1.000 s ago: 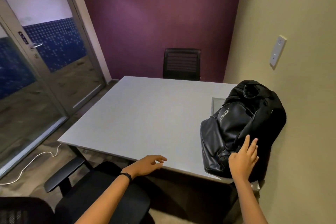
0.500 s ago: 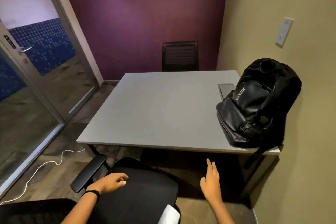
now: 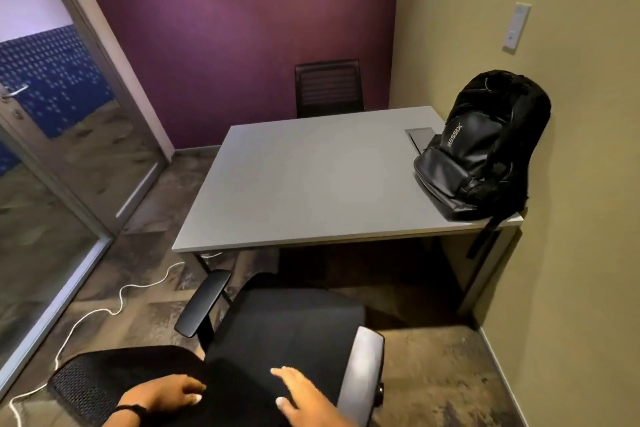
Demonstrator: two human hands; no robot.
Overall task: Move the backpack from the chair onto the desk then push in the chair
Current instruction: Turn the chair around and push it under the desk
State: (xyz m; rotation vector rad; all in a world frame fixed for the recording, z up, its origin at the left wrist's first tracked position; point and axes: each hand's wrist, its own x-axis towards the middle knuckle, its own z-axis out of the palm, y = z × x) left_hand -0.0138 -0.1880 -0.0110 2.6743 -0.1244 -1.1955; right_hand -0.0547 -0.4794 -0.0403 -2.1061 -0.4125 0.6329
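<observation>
The backpack (image 3: 481, 146) is seen standing on the far right corner of the desk (image 3: 311, 184), leaned against the right wall, with one strap hung over the near edge of the desk; it partly covers a flat grey panel (image 3: 420, 137) set into the desk top. The first part of the task can therefore be judged as done, and the step in hand is the pushing in of the chair (image 3: 277, 333). The chair is placed near the camera, just short of the desk's near edge, its seat bare and turned towards the desk. Both hands are held low over the near part of the chair: the left hand (image 3: 169, 392) is laid with loosely curled fingers on or just above the dark seat back, and the right hand (image 3: 301, 392) is spread flat with fingers extended beside the grey right armrest (image 3: 363, 367). Nothing is gripped by either hand; whether the chair is actually being touched cannot be told for certain. For the next move, a firm hold or flat press on the chair's back would be called for, followed by a straight push away from the body so that the seat is rolled under the desk between its legs. A white cable (image 3: 114, 305) lies on the floor to the left, well apart from the chair's likely path.
</observation>
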